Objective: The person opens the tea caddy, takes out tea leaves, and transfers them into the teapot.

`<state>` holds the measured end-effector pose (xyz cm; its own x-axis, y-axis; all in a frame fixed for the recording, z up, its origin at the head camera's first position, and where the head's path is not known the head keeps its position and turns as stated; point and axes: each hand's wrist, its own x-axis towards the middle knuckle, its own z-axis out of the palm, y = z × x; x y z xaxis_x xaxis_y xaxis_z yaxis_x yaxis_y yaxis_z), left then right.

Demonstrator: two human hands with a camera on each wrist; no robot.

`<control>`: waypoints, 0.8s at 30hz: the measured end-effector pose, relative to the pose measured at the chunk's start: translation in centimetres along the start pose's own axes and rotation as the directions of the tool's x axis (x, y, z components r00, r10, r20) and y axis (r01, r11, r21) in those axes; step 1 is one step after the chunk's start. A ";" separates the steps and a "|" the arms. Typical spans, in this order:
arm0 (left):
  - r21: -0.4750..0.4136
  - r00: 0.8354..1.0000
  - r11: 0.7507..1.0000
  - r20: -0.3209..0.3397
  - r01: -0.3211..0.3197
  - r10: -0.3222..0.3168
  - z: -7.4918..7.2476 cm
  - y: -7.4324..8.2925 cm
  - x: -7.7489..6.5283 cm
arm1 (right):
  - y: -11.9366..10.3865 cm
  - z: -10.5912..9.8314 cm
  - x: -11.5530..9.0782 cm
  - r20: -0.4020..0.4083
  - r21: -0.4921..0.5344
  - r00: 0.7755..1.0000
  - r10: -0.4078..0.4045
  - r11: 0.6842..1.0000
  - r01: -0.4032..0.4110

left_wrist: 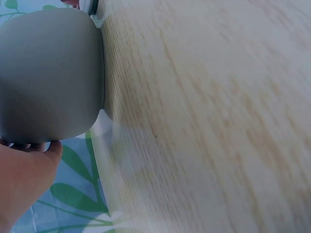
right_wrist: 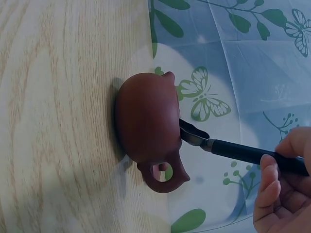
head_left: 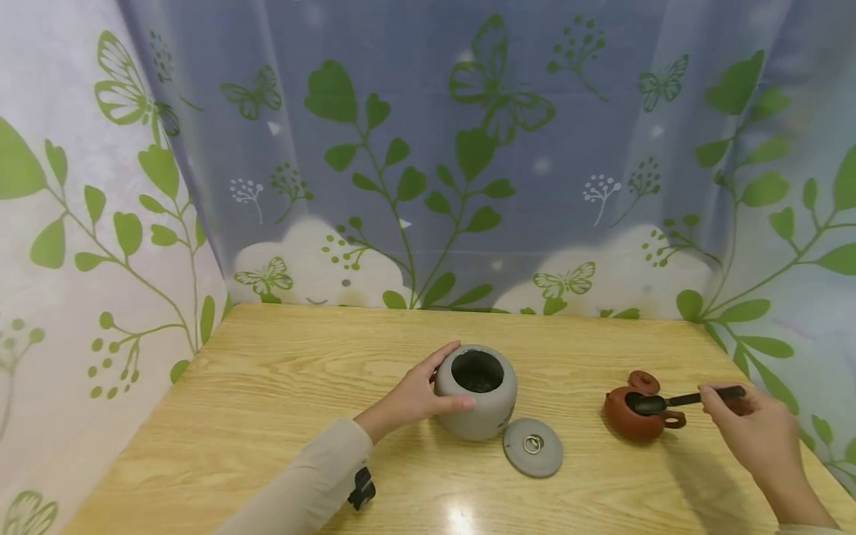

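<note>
My left hand (head_left: 417, 394) grips a round grey jar (head_left: 476, 416) from its left side, thumb across the front and fingers round the far side. The jar's mouth is uncovered, with dark loose stuff inside. To the right, my right hand (head_left: 759, 427) pinches the black handle of a small tea scoop (head_left: 689, 399). The scoop's head dips into the mouth of a reddish-brown clay teapot (head_left: 635, 427), and its tip is hidden inside. In the right wrist view the teapot (right_wrist: 148, 116) stands on the table with the scoop (right_wrist: 243, 151) at its rim.
A grey jar lid (head_left: 533, 457) with a metal ring lies just right of the jar. Behind the teapot lies its small round lid (head_left: 644, 382). The wooden table (head_left: 287, 357) meets leaf-patterned curtains (head_left: 428, 148) at the back and sides.
</note>
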<state>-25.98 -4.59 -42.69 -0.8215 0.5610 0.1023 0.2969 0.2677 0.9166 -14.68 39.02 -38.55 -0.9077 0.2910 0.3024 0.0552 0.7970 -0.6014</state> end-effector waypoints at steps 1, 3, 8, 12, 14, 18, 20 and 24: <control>0.000 1.000 1.000 0.002 -0.003 0.003 0.0 0.0 0.0 | 0.0 0.0 0.0 -0.001 -0.001 1.000 -0.003 1.000 0.003; -0.003 1.000 1.000 0.006 -0.004 0.004 0.0 0.0 0.0 | 0.0 0.0 0.0 -0.005 0.009 1.000 0.006 1.000 -0.006; -0.002 1.000 1.000 0.002 -0.005 0.005 0.0 0.2 0.0 | 0.2 0.1 -0.1 -0.025 0.047 0.999 0.023 0.999 -0.022; -0.006 1.000 1.000 -0.001 -0.007 0.007 -0.1 0.2 -0.1 | 0.2 0.2 0.0 -0.030 0.055 0.999 0.039 0.998 -0.037; -0.008 1.000 1.000 -0.002 -0.009 0.009 -0.1 0.3 -0.1 | 0.2 0.2 0.0 -0.028 0.059 0.998 0.053 0.997 -0.051; -0.003 1.000 1.000 0.001 -0.013 0.013 -0.1 0.4 -0.2 | 0.3 0.3 0.0 -0.034 0.099 0.995 0.095 0.991 -0.091; 0.003 1.000 1.000 0.003 -0.010 0.010 -0.1 0.4 -0.2 | 0.4 0.4 0.0 -0.036 0.179 0.991 0.126 0.977 -0.118; 0.000 1.000 1.000 0.003 -0.008 0.008 -0.1 0.4 -0.2 | 0.5 0.7 0.1 -0.016 0.461 0.980 0.201 0.871 -0.171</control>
<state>-25.74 -4.63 -42.33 -0.8177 0.5654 0.1081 0.3031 0.2631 0.9159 -15.01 39.03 -39.32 -0.8715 0.4532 0.1872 0.0115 0.4006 -0.9162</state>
